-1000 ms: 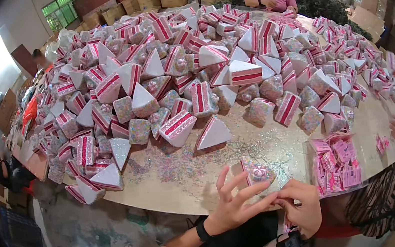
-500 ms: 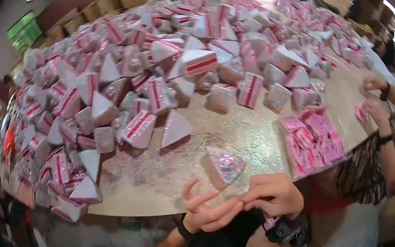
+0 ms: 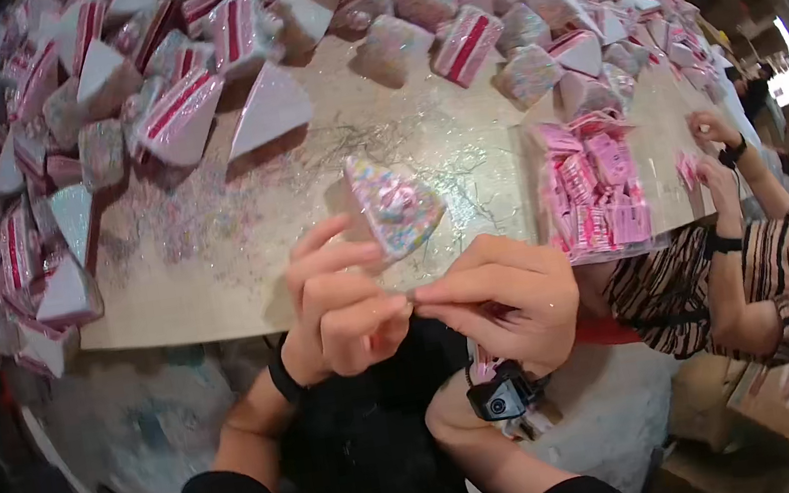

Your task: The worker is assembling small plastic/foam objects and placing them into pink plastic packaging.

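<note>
My left hand [image 3: 347, 304] and my right hand [image 3: 513, 300] meet fingertip to fingertip just off the table's near edge. The right thumb and forefinger are pinched together. The left fingers are curled, with their tips touching that pinch. Whatever lies between the fingertips is too small to make out. Just beyond my hands a toy cake slice [image 3: 399, 203] rests on the table, its triangular top covered in coloured sprinkles with a pink swirl. A small camera [image 3: 504, 401] is strapped at my right wrist.
Many toy cake slices [image 3: 184, 115], white with pink and red layers, are heaped across the far and left table [image 3: 192, 310]. A clear bag of pink packets [image 3: 608, 186] lies to the right. Beyond it a co-worker's hands [image 3: 716, 151] hover near the table. Cardboard boxes [image 3: 788, 388] stand lower right.
The view has tipped downward, so the table sits higher in it. My left fingers, stretched before, have curled in against the right fingertips. The sprinkled cake slice still lies beyond my hands.
</note>
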Demonstrator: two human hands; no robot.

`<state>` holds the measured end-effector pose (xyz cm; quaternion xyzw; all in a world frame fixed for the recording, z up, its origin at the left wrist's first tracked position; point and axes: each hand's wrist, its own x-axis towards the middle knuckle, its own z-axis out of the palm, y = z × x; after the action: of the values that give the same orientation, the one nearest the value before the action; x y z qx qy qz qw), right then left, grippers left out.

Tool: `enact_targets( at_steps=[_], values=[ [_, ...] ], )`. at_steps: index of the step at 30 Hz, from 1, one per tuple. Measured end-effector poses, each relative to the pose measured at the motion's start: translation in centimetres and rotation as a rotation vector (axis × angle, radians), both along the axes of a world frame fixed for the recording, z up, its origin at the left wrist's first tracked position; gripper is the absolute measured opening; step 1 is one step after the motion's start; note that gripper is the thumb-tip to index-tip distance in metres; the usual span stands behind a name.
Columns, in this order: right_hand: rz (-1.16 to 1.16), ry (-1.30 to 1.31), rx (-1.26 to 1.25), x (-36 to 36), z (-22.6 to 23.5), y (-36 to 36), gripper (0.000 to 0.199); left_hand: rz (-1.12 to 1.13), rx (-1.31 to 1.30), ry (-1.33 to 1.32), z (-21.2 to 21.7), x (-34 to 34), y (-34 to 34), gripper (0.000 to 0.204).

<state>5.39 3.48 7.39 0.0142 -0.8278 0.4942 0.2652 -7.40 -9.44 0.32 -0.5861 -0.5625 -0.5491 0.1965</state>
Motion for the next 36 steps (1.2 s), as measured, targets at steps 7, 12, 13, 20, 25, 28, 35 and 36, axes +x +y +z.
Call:
enact_targets(
  at_steps=[7, 12, 13, 20, 25, 28, 35, 36],
  values=[
    [-0.176, 0.234, 0.603, -1.3, -0.3, -1.3, 0.035, -0.195, 0.115, -0.325, -0.8, -0.5, 0.0, 0.019],
    [-0.12, 0.164, 0.91, -0.6, -0.5, -1.6, 0.038, -0.238, -0.024, -0.344, -0.1, -0.8, -1.4, 0.011],
    [-0.104, 0.185, 0.975, -0.6, -0.6, -1.3, 0.038, -0.281, -0.04, -0.353, 0.0, -1.0, -1.4, 0.012],
    [0.0, 0.173, 0.822, -2.5, -0.3, 1.1, 0.04, 0.14, 0.016, -0.265, 0.3, -0.3, -0.3, 0.034],
    [-0.172, 0.229, 0.773, -4.8, 0.3, 3.7, 0.025, 0.257, -0.19, -0.358, 0.4, -0.4, 1.0, 0.07],
    [-0.051, 0.055, 0.655, -6.2, 0.6, 3.8, 0.024, 0.26, -0.256, -0.303, 0.0, -0.7, 0.5, 0.076],
    [0.09, -0.275, 0.496, -6.3, 1.7, 4.4, 0.016, 0.228, -0.366, -0.383, 0.5, -0.3, 0.9, 0.082],
    [0.09, -0.28, 0.497, -6.2, 1.7, 4.4, 0.016, 0.241, -0.382, -0.345, 0.3, -0.4, 1.0, 0.08]
  ],
)
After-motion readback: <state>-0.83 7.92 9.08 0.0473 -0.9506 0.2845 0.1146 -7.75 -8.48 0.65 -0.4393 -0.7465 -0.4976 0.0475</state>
